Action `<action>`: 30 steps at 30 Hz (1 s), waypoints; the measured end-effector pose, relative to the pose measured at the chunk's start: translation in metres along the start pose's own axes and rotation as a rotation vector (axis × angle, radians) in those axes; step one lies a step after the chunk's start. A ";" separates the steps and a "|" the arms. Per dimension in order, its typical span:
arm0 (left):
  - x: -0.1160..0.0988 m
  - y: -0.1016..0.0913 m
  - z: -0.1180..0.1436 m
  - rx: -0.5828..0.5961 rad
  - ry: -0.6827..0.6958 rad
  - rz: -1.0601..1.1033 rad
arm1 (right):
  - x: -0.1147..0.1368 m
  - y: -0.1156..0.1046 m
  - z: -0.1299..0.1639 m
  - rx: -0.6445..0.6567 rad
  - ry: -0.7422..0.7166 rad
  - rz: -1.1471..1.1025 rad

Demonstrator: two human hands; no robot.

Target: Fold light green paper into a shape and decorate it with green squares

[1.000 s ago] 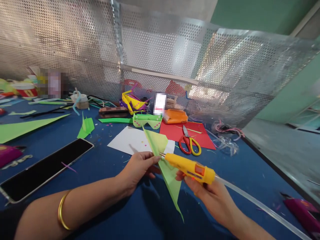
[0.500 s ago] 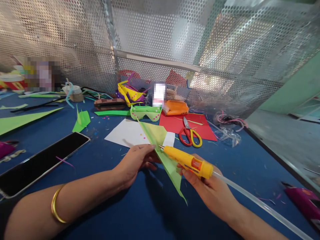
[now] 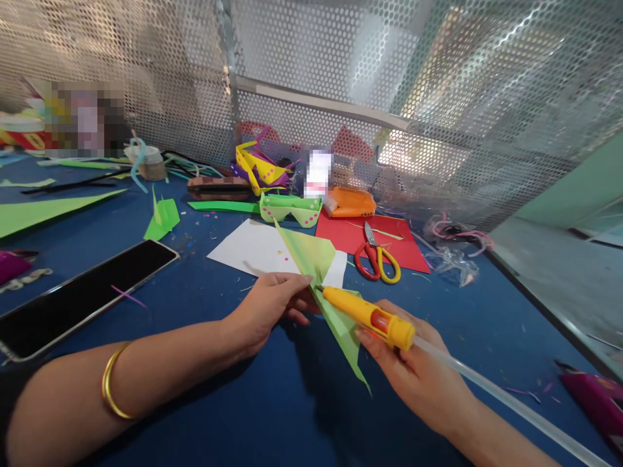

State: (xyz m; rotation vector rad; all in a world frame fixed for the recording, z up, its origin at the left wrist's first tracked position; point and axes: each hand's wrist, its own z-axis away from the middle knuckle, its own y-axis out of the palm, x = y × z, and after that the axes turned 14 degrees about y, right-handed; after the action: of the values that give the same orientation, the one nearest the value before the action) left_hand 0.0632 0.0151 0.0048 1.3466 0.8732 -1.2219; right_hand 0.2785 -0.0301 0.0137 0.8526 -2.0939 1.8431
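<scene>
Near the middle of the blue bench, the left hand is pinching a folded green paper piece, its fingers pressing together on the paper's left edge and holding it tilted above the bench surface, one long point reaching far-left and the other hanging down toward the near right. Just to the right, the right hand is gripping a yellow glue gun, its fingers wrapping closed around the body, with the nozzle touching the green paper beside the left hand's fingertips. A clear glue stick is sticking out of the gun's back toward the near right. Beyond the hands, a white sheet is lying flat, with a red sheet to its right carrying red-and-yellow scissors. At the left, a dark phone is resting on the bench. Farther off, green paper glasses are sitting before a perforated metal screen.
</scene>
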 end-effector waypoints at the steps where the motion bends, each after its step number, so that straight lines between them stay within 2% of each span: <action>1: -0.001 0.000 0.000 -0.001 -0.003 -0.001 | 0.000 0.000 0.000 -0.016 -0.009 0.007; 11: 0.000 -0.001 0.000 0.033 -0.012 0.023 | -0.001 0.000 0.000 -0.069 -0.029 0.004; 18: -0.002 0.000 0.001 0.043 -0.023 0.020 | -0.001 -0.002 -0.003 -0.005 0.023 -0.054; 26: -0.002 0.000 0.000 0.029 -0.011 0.024 | -0.003 0.001 0.000 -0.068 -0.046 0.059; 30: -0.002 0.001 0.001 0.000 -0.011 0.018 | -0.001 0.000 0.000 -0.038 -0.028 0.065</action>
State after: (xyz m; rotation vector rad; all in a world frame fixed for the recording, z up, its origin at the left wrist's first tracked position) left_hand 0.0641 0.0146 0.0073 1.3439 0.8514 -1.2141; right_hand 0.2790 -0.0303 0.0128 0.8153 -2.1905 1.8269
